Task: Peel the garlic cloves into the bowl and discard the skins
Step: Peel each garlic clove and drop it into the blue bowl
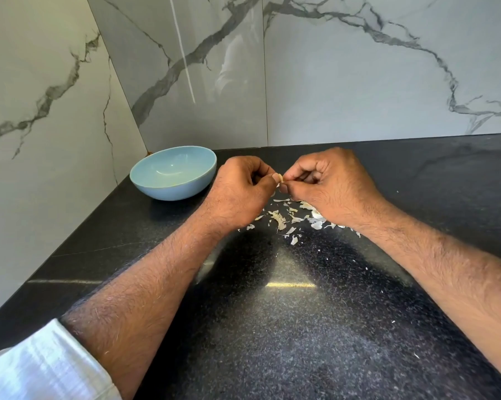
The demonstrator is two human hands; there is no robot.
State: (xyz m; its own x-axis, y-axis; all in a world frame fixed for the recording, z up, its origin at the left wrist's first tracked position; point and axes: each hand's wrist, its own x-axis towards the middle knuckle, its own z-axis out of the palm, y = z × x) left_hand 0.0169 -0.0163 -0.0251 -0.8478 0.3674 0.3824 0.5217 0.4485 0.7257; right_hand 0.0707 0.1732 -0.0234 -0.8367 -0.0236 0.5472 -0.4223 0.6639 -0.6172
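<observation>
Above the black countertop (301, 327), my left hand (240, 194) and my right hand (330, 186) meet fingertip to fingertip, and both pinch a small garlic clove (281, 178) between them. Only a pale sliver of the clove shows; the fingers hide the rest. Beneath and between the hands lies a scatter of white garlic skins (281, 220). A light blue bowl (145, 180) stands to the left of my left hand, a short way apart; its visible inside looks bare.
Marble-patterned walls (358, 82) close off the counter at the back and on the left, forming a corner behind the bowl. Tiny skin flecks (416, 355) dot the counter nearer to me. A white sleeve (41, 368) covers my upper left forearm.
</observation>
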